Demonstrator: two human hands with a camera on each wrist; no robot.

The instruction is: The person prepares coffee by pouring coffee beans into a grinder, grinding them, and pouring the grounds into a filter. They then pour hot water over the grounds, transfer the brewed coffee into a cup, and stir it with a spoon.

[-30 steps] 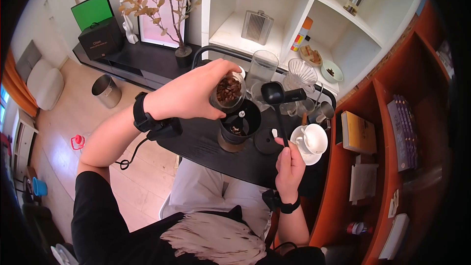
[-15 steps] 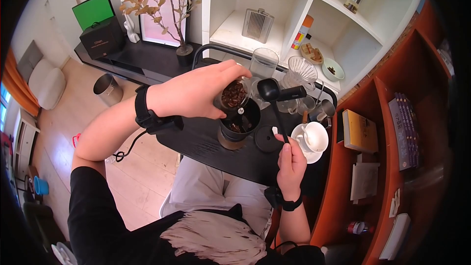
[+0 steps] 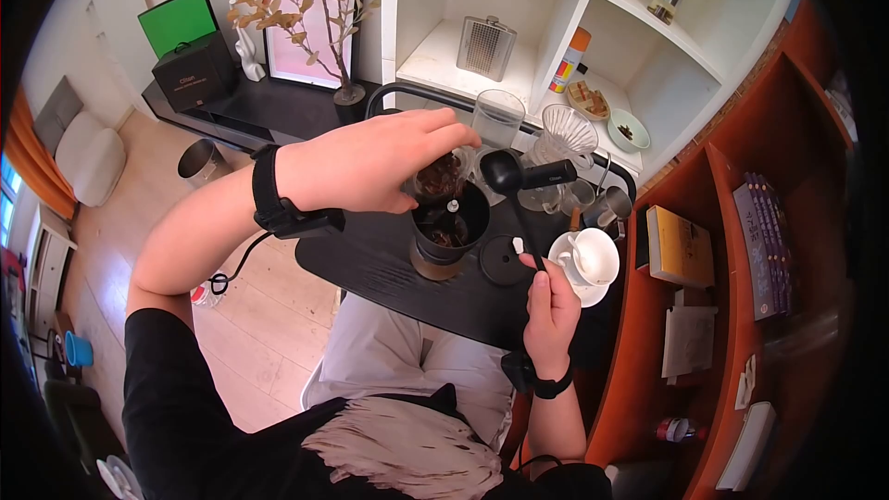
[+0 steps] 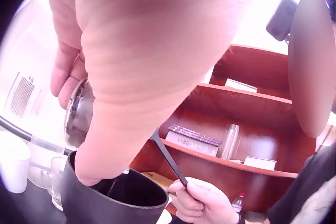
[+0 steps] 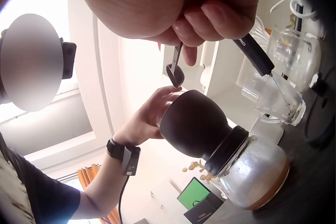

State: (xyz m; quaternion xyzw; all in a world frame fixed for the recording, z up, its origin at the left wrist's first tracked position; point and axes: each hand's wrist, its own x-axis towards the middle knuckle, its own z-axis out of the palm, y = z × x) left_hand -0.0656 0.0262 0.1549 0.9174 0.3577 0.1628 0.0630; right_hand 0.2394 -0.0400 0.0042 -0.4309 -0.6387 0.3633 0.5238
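In the head view the left hand grips a glass jar of dark coffee beans, tilted over the open top of a black grinder. Some beans lie inside the grinder around its central shaft. The left wrist view shows the jar against the fingers, with the thumb at the grinder's rim. The right hand pinches the handle of a black scoop, held up to the right of the grinder. Clear glass shows below the grinder's black hopper in the right wrist view.
A round black lid lies right of the grinder, beside a white cup on a saucer. Behind stand a tall glass, a ribbed glass dripper and a metal pitcher. Shelves border the right side.
The left hand has tipped the jar further toward the grinder, and more beans lie in the grinder. The scoop has shifted slightly left while the right hand keeps its pinch.
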